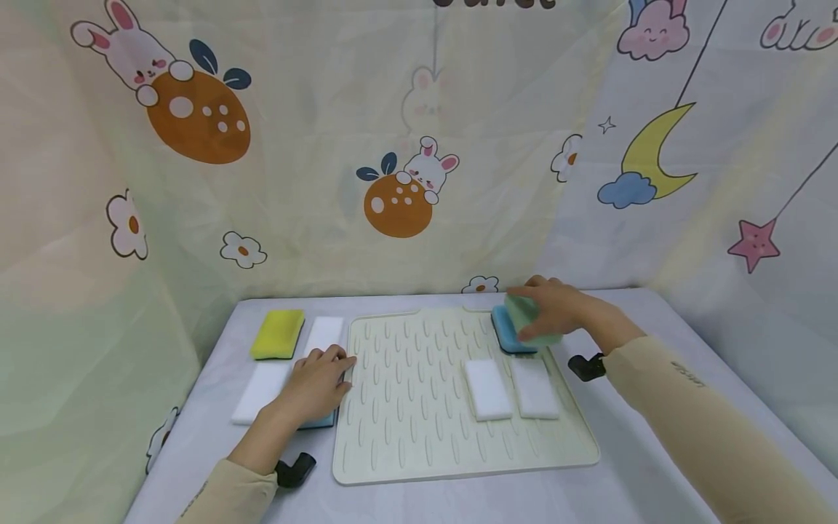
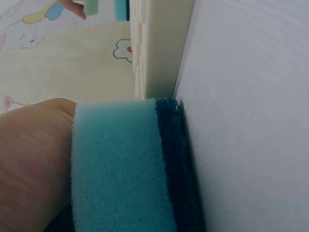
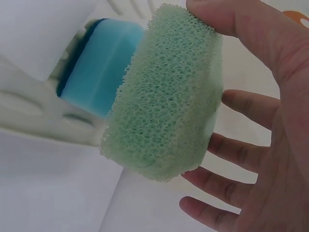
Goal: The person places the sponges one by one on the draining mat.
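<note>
My right hand (image 1: 555,309) pinches a light green, coarse-pored sponge (image 3: 164,96) between thumb and fingers, tilted at the back right of the cream ridged mat (image 1: 406,393). In the head view the green sponge overlaps a blue sponge (image 1: 503,331) with a dark layer beneath, lying on the mat's back right corner. My left hand (image 1: 316,382) rests at the mat's left edge with relaxed fingers, fingertips right at its rim. Under that hand lies another blue sponge with a dark blue scouring side (image 2: 125,164), mostly hidden from above.
Two white sponge blocks (image 1: 487,391) lie side by side on the mat's right half. Left of the mat are a yellow sponge (image 1: 278,335) and white blocks (image 1: 260,393) on the white tablecloth (image 1: 497,502). A printed curtain (image 1: 314,182) rises behind the table.
</note>
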Demonstrator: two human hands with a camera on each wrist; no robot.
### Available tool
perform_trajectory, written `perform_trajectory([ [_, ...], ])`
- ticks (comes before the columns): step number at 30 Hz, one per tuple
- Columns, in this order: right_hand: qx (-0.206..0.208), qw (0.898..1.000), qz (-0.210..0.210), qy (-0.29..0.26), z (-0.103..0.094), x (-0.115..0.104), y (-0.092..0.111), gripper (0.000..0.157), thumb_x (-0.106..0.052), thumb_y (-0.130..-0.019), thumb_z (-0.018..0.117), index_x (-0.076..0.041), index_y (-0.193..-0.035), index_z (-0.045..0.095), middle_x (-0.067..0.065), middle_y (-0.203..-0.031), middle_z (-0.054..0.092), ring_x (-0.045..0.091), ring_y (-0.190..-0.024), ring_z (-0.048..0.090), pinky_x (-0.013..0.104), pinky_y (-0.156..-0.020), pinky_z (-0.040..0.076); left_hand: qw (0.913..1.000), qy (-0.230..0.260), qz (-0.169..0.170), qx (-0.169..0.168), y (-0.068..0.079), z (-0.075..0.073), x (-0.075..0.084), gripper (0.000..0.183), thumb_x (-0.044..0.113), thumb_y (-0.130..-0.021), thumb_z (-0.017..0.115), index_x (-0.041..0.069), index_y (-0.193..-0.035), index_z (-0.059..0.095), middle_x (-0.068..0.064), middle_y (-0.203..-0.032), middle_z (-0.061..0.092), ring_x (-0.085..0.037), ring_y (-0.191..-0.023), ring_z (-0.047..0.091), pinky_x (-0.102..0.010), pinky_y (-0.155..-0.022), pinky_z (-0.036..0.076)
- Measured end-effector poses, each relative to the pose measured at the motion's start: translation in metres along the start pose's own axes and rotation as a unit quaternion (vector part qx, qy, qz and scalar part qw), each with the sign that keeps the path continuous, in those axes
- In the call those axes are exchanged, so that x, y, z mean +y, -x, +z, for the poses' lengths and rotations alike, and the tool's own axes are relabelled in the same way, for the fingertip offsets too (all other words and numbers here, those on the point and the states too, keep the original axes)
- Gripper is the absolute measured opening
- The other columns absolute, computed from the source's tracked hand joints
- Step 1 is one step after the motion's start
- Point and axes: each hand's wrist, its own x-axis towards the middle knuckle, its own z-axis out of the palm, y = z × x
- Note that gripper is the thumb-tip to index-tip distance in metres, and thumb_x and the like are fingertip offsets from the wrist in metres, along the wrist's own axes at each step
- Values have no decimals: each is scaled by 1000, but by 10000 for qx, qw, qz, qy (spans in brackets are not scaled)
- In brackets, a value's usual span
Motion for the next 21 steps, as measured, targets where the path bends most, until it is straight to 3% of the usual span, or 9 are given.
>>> perform_trajectory([
  [21,63,9990,-317,304,10,-28,-21,94,-58,-82,80,-24,-160,41,20,-154,45,47,-137,45,67,-107,41,10000,63,19,10,1,0,0,46,20,-96,73,9,-141,65,-7,-135,59,-34,-118,54,-61,-98,43],
])
